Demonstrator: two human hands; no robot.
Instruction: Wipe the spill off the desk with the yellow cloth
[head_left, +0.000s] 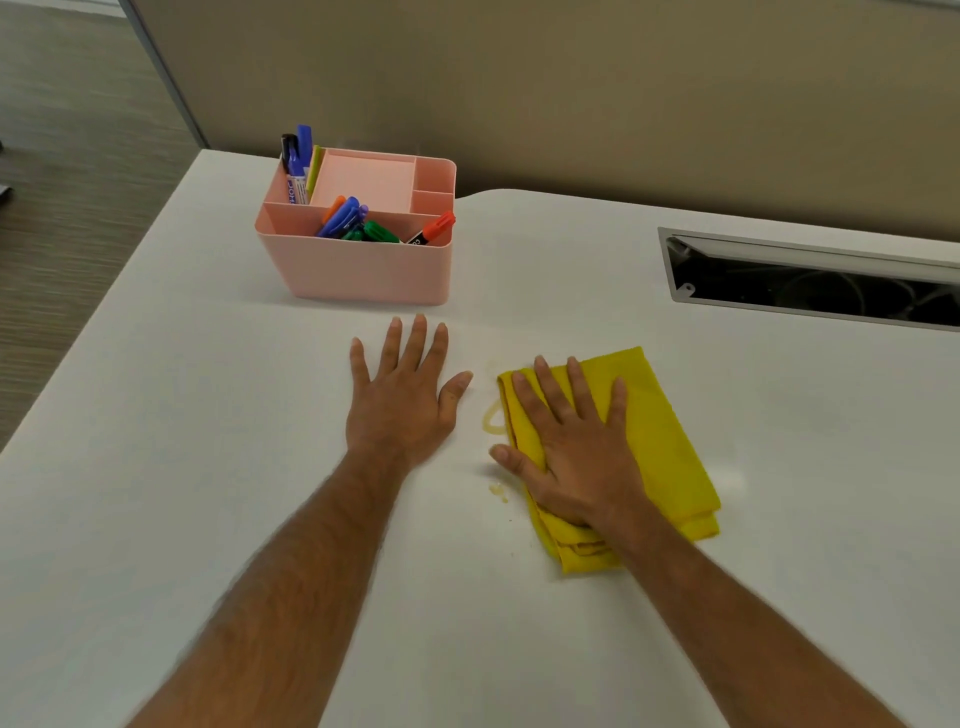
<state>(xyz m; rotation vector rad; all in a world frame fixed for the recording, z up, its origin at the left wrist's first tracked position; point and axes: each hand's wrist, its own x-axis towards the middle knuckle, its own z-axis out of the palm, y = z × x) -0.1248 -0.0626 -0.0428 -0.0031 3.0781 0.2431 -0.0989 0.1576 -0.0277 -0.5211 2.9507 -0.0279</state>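
Observation:
A folded yellow cloth (660, 441) lies on the white desk (208, 415), right of centre. My right hand (566, 447) presses flat on the cloth's left half, fingers spread. A pale yellowish spill (492, 420) shows as a curved smear just left of the cloth's edge, with a small blot of spill nearer me (498, 491). My left hand (402, 395) rests flat on the bare desk left of the spill, fingers apart, holding nothing.
A pink desk organiser (358, 270) with several coloured markers stands just beyond my left hand. An open cable hatch (810, 286) with a metal rim is cut into the desk at the far right. A beige partition (571, 93) runs behind.

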